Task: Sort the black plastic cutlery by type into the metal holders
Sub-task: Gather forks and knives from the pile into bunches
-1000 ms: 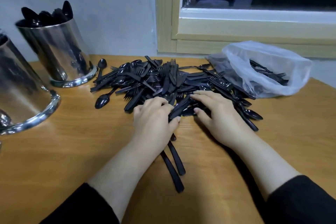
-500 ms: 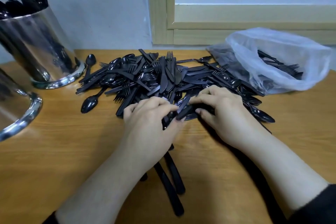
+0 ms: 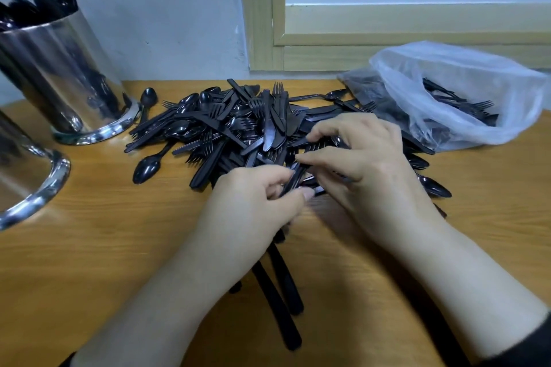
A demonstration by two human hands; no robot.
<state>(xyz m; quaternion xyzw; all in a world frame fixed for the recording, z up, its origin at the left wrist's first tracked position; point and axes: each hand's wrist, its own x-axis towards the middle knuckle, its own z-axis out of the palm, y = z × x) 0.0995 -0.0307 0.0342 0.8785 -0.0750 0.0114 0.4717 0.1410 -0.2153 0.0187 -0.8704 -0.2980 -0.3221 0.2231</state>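
Wooden table [image 3: 89, 247] below a window [image 3: 417, 24]: spoon-filled metal holder [image 3: 59, 74] at 10 o'clock, cutlery-holding plastic bag [image 3: 447, 83] at 2 o'clock, left hand [image 3: 253, 205] and right hand [image 3: 366, 164] each pinching cutlery pieces [image 3: 293, 180] at the cutlery pile [image 3: 238, 128].

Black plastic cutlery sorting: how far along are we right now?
Done: the tall shiny metal holder by the wall already holds black spoons.

In hand: the left hand grips several black handles, and the right hand is picking another piece.

Left: the large heap of mixed black cutlery on the wooden table, plus more inside the translucent plastic bag.
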